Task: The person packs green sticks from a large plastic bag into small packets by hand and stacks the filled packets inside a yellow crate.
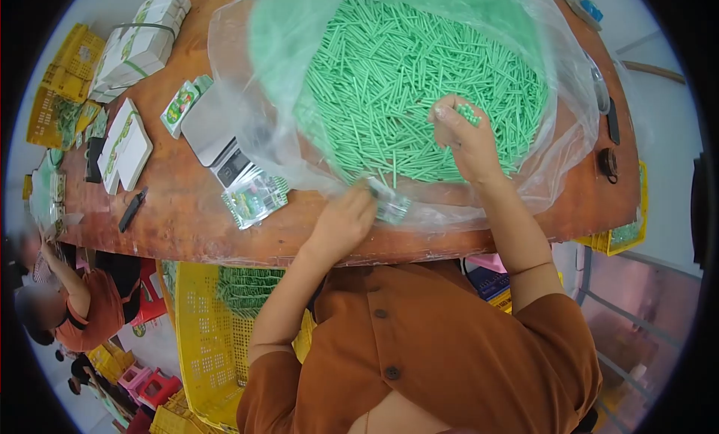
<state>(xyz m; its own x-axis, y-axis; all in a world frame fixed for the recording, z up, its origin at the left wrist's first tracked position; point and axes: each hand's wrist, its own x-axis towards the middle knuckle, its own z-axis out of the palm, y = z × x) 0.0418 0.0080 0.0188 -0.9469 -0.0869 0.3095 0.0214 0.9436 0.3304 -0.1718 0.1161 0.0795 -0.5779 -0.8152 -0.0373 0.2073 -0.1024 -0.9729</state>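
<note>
Clock directions read from my left hand (343, 223). Right hand (468, 138), at 2 o'clock: fingers closed round a bunch of green sticks (469, 113), ends poking out, held over the near part of the pile. Left hand: motion-blurred at the end of a small foil packet (392, 206), which sits at 2 o'clock by the table's near edge; can't tell if I'm pinching it. Big loose pile of green sticks (419, 82) at 1 o'clock, inside a spread clear plastic bag (565, 161) on the wooden table (176, 224). More foil packets (256, 200) between 9 and 10, next to a dark-fronted device (231, 163). Black cutter (132, 211) at 9. Strapped white boxes (146, 41) between 10 and 11. Yellow crate (202, 344) below, at 8.
</note>
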